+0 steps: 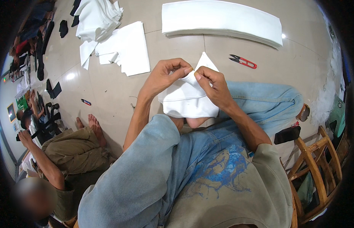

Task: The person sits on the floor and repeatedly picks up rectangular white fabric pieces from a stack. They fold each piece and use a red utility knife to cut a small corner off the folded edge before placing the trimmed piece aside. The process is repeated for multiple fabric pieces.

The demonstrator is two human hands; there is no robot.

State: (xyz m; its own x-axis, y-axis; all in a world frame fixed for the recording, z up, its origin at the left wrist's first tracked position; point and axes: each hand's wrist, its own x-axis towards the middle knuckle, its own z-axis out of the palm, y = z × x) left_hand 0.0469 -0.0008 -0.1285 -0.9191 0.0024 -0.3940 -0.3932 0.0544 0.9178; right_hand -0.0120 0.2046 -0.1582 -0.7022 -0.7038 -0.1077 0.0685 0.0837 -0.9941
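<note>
Head view shows our left hand [167, 76] and right hand [215, 87] pinching the white cloth [184, 108] before us, over the floor [116, 85]. Its seams look sewn, yet we judge this piece unfinished; whether the long pile [218, 18] beyond is done, we cannot tell.

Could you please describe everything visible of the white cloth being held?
The white cloth looks smooth but slightly folded, with a seam-like line across its lower half and a pointed corner at the top. The left hand and right hand pinch it just below that corner, in front of the jeans. Whether it rests on anything is unclear.
</note>
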